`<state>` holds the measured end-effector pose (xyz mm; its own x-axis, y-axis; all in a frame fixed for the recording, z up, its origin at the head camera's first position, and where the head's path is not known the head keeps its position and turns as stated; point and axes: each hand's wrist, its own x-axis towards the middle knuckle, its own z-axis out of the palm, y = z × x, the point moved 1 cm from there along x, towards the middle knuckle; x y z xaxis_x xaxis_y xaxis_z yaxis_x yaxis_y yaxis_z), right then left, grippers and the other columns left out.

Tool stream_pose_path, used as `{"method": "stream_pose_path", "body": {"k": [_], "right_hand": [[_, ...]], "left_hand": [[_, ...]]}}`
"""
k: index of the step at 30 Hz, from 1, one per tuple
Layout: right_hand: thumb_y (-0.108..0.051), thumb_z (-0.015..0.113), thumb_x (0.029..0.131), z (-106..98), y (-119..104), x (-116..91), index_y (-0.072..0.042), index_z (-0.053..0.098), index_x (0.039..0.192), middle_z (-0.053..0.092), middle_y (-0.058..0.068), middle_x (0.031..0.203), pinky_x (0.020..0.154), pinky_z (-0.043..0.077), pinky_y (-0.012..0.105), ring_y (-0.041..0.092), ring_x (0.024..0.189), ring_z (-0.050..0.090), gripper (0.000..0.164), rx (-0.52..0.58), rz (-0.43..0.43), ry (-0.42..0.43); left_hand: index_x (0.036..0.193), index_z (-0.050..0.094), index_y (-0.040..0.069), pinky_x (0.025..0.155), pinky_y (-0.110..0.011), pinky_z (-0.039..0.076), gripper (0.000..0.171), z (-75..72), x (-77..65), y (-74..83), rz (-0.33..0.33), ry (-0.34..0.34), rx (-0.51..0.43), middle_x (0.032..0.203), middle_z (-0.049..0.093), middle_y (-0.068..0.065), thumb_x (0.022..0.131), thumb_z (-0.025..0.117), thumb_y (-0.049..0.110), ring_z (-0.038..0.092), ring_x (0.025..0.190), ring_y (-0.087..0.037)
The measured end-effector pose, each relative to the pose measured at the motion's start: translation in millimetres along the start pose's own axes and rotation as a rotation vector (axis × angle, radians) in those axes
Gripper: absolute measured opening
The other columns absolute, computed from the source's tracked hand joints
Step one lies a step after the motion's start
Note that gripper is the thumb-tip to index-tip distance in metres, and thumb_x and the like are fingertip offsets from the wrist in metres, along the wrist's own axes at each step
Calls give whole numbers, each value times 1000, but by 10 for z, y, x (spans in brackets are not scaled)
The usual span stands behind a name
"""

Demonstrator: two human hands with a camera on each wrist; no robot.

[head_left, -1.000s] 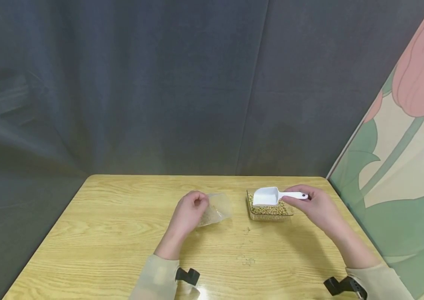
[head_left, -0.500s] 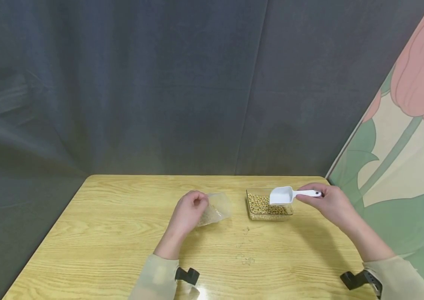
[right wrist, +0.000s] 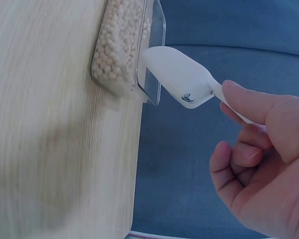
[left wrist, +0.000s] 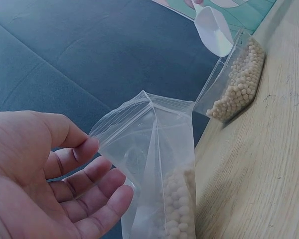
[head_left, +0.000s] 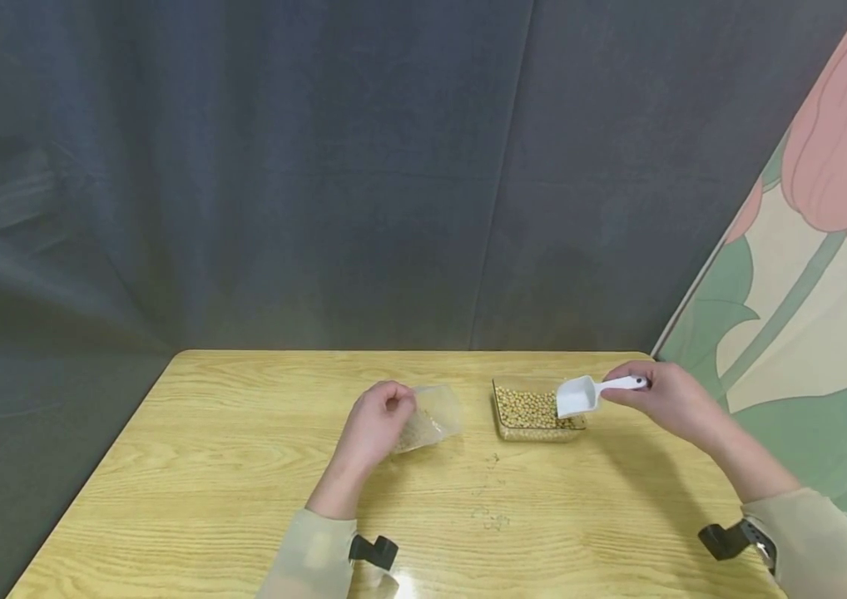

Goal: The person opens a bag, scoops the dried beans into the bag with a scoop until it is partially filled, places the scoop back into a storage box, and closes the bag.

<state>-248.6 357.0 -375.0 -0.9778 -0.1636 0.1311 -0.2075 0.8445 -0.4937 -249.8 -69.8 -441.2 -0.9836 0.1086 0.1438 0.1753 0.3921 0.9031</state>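
My left hand (head_left: 378,423) pinches the upper edge of a clear zip bag (left wrist: 154,134) between thumb and forefinger. Pale round beans (left wrist: 178,209) lie in the lower part of this bag, and its zip top gapes. In my right hand (head_left: 666,399) is the handle of a white plastic scoop (head_left: 577,396), pinched between thumb and fingers. The scoop's bowl tilts down over the right side of a clear rectangular container (head_left: 539,433), which holds many beans (right wrist: 112,45). No beans show in the scoop; its tip is at the container's rim.
A wooden table (head_left: 244,466) bears the bag and the container. Small greyish marks (head_left: 491,517) show on the tabletop in front of the container. A dark curtain (head_left: 334,183) hangs behind, and a flowered cloth (head_left: 805,349) lines the right side.
My right hand has moved to the right with the scoop, from above the container's middle to its right side, and the bowl has tipped downward. The left hand and bag have stayed still.
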Motion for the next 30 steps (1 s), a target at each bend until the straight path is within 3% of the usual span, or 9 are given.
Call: {"method": "stream_pose_path", "body": {"k": [14,21,30], "right_hand": [[-25,84,101,-35,14,120,-8,81,112,76,0,98,66,46,35,16,77,56,21,-66,-67,-53],[-23,85,99,7,-61,137,-11,81,109,75,-4,95,65,45,36,13,73,54,16,-133,-136,-38],[-19,87,96,103,-133,193,-14,82,105,76,-8,92,63,47,33,8,67,56,12,-137,-181,-70]], "left_hand": [[117,77,5,95,-50,55,24,5,13,10,3,-3,-2,119,74,-6,110,60,20,65,103,-23],[117,77,5,95,-50,55,25,3,16,10,1,-8,-2,120,74,-6,110,59,20,65,102,-23],[117,77,7,98,-51,55,24,29,-7,-31,-10,-9,-11,124,73,-8,112,59,22,67,108,-24]]}}
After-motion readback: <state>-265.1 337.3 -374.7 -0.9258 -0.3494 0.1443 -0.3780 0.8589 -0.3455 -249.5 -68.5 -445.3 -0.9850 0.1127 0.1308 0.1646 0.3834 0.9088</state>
